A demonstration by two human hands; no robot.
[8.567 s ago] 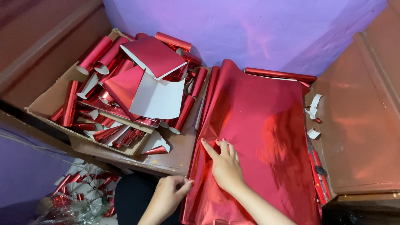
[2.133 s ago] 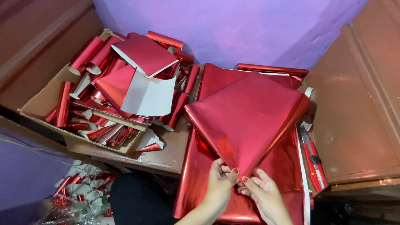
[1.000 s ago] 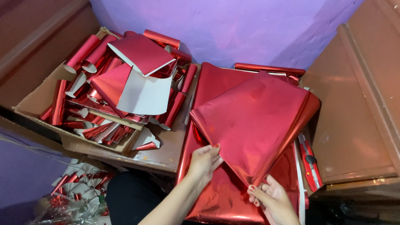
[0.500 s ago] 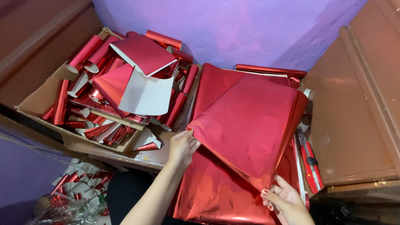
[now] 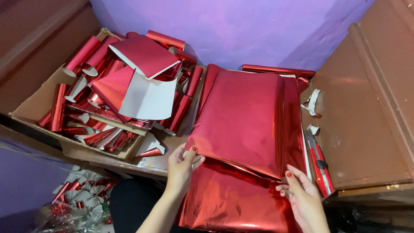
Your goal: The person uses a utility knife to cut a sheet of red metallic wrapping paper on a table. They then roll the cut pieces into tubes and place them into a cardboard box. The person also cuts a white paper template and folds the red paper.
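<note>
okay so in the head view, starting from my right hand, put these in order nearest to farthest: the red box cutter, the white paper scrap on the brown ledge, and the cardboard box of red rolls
From the right hand:
1. Red box cutter, just beyond it, on the right.
2. White paper scrap, farther back on the right, on the brown ledge.
3. Cardboard box of red rolls, far across on the left.

The left hand (image 5: 182, 163) reaches up from the lower middle on a bare forearm, thumb on top and fingers curled under in a pinching grip. The right hand (image 5: 302, 200) lies lower right, palm down, fingers spread and stretched forward, flat rather than clenched.
</note>
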